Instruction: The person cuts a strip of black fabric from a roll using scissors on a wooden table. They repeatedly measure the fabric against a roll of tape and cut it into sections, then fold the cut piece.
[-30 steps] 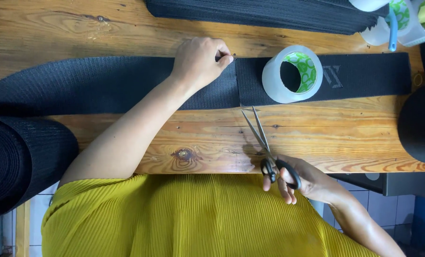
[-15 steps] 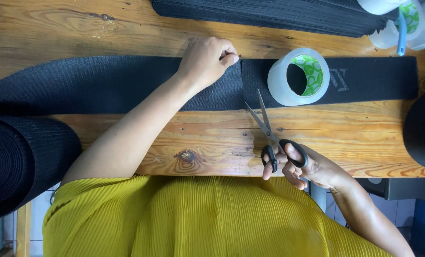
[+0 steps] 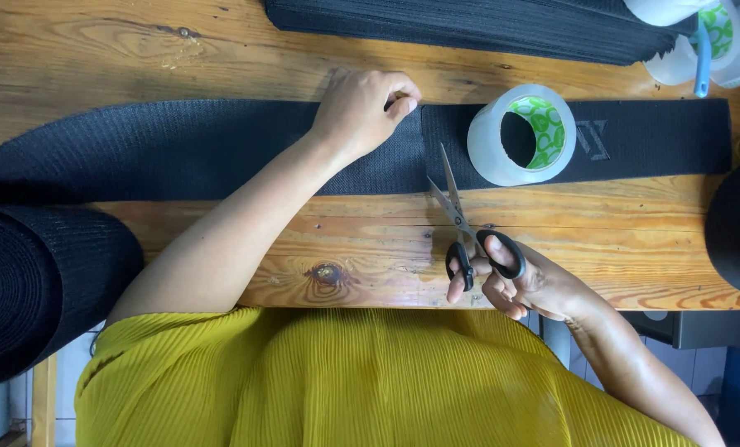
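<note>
The black webbing strip (image 3: 179, 149) lies flat along the wooden counter (image 3: 138, 41), running from a large black roll (image 3: 30, 290) at our left. We press it down with our left hand (image 3: 361, 108), fingers curled at its far edge beside a cut line. Our right hand (image 3: 523, 285) grips black-handled scissors (image 3: 465, 228), blades parted at the strip's near edge. A clear tape roll (image 3: 523, 136) rests on the strip just beside the blades.
</note>
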